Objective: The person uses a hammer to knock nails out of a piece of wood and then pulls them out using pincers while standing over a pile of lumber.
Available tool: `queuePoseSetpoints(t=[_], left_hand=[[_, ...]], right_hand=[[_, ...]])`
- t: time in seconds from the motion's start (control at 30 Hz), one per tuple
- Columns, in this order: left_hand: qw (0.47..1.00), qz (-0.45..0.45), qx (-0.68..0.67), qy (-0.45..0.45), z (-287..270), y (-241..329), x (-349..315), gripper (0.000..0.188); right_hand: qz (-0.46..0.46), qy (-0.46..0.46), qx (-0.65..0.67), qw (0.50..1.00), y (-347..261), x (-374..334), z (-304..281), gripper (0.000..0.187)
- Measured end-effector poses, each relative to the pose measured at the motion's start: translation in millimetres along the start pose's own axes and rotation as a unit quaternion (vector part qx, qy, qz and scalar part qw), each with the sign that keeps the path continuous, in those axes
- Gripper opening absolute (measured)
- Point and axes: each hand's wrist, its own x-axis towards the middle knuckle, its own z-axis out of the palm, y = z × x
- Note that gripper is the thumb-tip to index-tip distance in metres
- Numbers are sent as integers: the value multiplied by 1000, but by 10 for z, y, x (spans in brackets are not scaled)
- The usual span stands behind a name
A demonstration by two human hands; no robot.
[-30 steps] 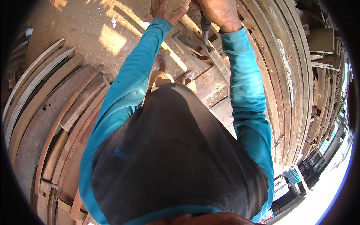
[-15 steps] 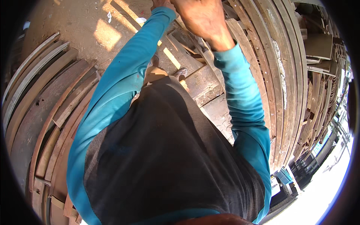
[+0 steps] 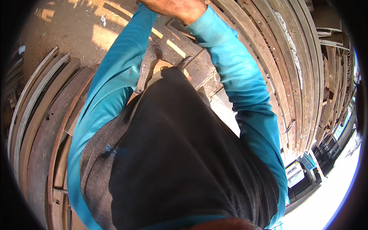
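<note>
Both my arms, in blue sleeves, reach forward to the upper edge of the head view. My right hand (image 3: 178,7) crosses toward the left there, with only its wrist and back showing. Its fingers are cut off by the picture's edge, so whether it holds anything is hidden. The left sleeve (image 3: 126,57) runs up to meet it, and my left hand lies beyond the edge or behind the right one. Closest to the right forearm are long wooden planks (image 3: 264,46), stacked along my right side.
On my left stands another stack of boards (image 3: 40,130). Ahead, the dirt floor (image 3: 73,34) carries a thin wooden strip (image 3: 176,48) and a white scrap (image 3: 103,20). My sandalled foot (image 3: 185,62) is beside a wooden board (image 3: 201,71). A white box (image 3: 294,174) sits at lower right.
Both hands have moved left and farther past the upper edge, so less of them shows. My right forearm now slants more to the left. The whole view has shifted slightly.
</note>
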Motion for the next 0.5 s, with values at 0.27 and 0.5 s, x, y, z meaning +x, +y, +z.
queuePoseSetpoints(t=[0.27,0.5], left_hand=[[775,-100,612,-124,-150,-98,-45,78],[787,-44,594,-162,-311,-276,46,84]], right_hand=[[-73,41,130,988,44,-602,-409,45],[-130,58,135,981,348,-195,-633,41]])
